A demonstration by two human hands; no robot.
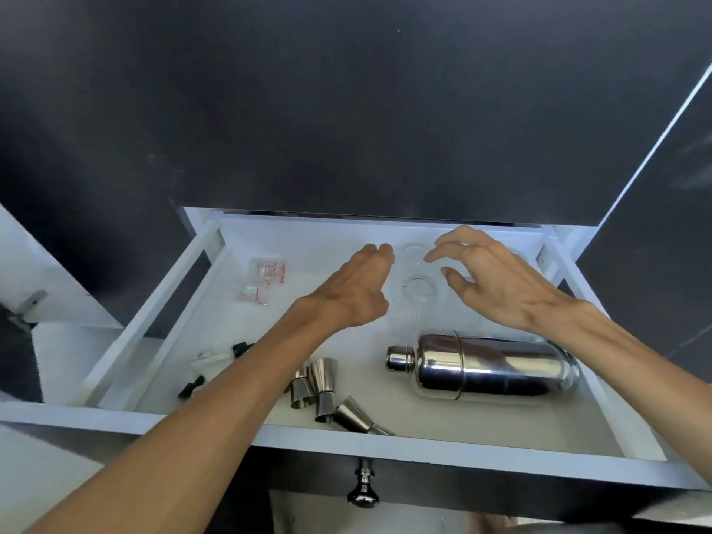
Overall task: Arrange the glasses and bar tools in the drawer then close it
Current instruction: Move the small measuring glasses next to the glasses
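Observation:
The white drawer (pixel 424 447) stands pulled out below a dark countertop. Clear glasses stand upright at its back: one (pixel 417 291) between my hands, another (pixel 413 251) behind it. My left hand (pixel 356 289) hovers just left of the near glass, fingers together and holding nothing. My right hand (pixel 497 279) hovers to the right with fingers spread, empty. A steel cocktail shaker (pixel 485 366) lies on its side at the front right. Several steel jiggers (pixel 325 391) lie at the front middle. Two small measuring glasses with red marks (pixel 266 279) stand at the back left.
Black and white pourer spouts (pixel 215 364) lie at the drawer's front left, partly under my left forearm. A metal knob (pixel 363 489) sticks out of the drawer front. A white cabinet door (pixel 46 279) hangs open at the left.

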